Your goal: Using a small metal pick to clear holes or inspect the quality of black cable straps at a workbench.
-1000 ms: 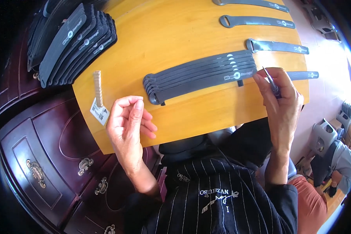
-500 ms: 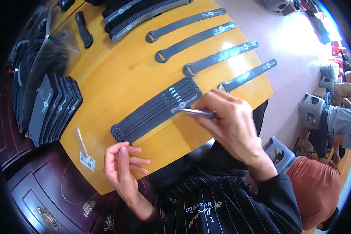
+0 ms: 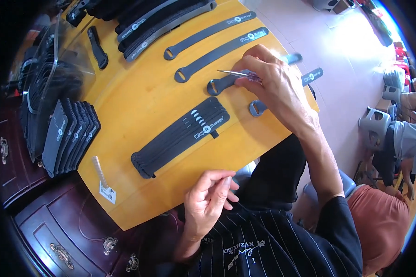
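Observation:
My right hand [image 3: 272,83] is closed round a thin pointed metal tool [image 3: 245,74]; its grip is mostly hidden in my fingers, so its kind is unclear. The hand lies over a grey strap [image 3: 222,85] with a slotted round end, covering its middle. My left hand [image 3: 209,203] hovers empty at the table's near edge, fingers loosely curved and apart. Between the hands, a fanned stack of dark straps [image 3: 171,141] lies on the table, with a small dark tab [image 3: 214,135] sticking out below it. Another strap [image 3: 258,108] is partly hidden under my right wrist.
Two single straps [image 3: 222,53] [image 3: 208,34] lie farther back, near thick strap bundles [image 3: 166,27]. Folded strap packs [image 3: 74,138] stand at the left beside a clear panel [image 3: 60,64]. A twisted cord with a white tag [image 3: 107,193] lies at the yellow table's [image 3: 125,203] left corner.
My right hand has moved away from the strap stack, farther back, over a single strap, still holding the tool. My left hand has shifted right, away from the stack's end.

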A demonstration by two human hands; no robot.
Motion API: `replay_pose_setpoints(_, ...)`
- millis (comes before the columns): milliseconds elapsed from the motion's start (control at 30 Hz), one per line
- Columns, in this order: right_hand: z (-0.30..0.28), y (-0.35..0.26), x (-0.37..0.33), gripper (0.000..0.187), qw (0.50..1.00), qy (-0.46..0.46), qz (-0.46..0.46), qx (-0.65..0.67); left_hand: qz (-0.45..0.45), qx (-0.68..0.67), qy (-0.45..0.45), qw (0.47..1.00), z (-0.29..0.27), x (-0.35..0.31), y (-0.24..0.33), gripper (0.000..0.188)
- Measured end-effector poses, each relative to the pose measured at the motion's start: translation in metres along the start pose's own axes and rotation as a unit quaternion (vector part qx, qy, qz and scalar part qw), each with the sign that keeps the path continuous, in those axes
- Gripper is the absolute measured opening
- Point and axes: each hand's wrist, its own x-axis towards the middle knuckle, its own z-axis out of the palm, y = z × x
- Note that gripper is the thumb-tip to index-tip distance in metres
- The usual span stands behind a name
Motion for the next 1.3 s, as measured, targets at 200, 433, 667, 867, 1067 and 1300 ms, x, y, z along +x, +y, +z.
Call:
replay_pose_setpoints(200, -0.023, -0.005, -0.002, 0.007, 0.994, 0.047, -0.074, -0.066, 0.056, 0.000, 0.030, 0.998, 0.002, 0.004, 0.002, 0.016)
replay_pose_setpoints(433, -0.053, -0.080, -0.057, 0.018, 0.979, -0.063, -0.193, -0.020, 0.336, 0.159, 0.125, 0.920, -0.007, 0.009, -0.003, 0.050)
replay_pose_setpoints(667, -0.040, -0.080, -0.069, 0.020, 0.982, -0.163, -0.080, 0.050, 0.264, 0.018, 0.172, 0.949, -0.060, -0.038, -0.013, 0.016)
replay_pose_setpoints(867, -0.031, -0.053, -0.069, 0.017, 0.966, -0.198, 0.028, 0.165, 0.184, -0.157, 0.200, 0.950, -0.088, -0.050, -0.036, 0.014)
replay_pose_setpoints(1067, -0.019, -0.055, -0.070, 0.015, 0.905, -0.220, 0.188, 0.312, 0.142, -0.188, 0.233, 0.943, -0.091, -0.046, -0.026, 0.019)
replay_pose_setpoints(1300, -0.009, -0.043, -0.071, 0.009, 0.945, -0.148, 0.189, 0.223, 0.174, 0.102, 0.317, 0.927, -0.099, -0.030, -0.027, 0.018)
